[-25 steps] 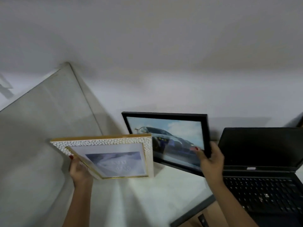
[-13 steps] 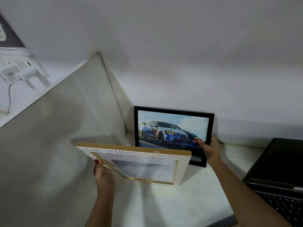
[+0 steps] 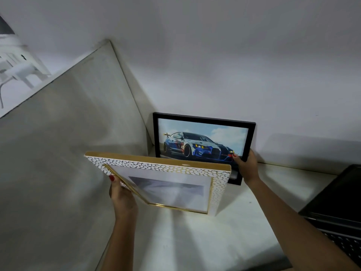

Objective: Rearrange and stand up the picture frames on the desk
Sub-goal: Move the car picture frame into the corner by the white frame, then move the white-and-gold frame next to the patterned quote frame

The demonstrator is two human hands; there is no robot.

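A black picture frame (image 3: pixel 203 137) with a racing-car photo stands upright in the desk's back corner, against the wall. My right hand (image 3: pixel 245 167) grips its lower right corner. In front of it, above the white desk (image 3: pixel 185 237), my left hand (image 3: pixel 122 198) holds a white and gold pebble-patterned frame (image 3: pixel 162 182) by its lower left corner. This frame is tilted back and hides the black frame's lower edge.
A grey partition panel (image 3: pixel 64 153) closes off the desk's left side. The white wall (image 3: pixel 214 65) runs behind. An open black laptop (image 3: pixel 340 208) stands at the right edge of the desk.
The black frame has moved back into the corner and stands against the wall. The white and gold frame has come forward and right, in front of it. The view has shifted left.
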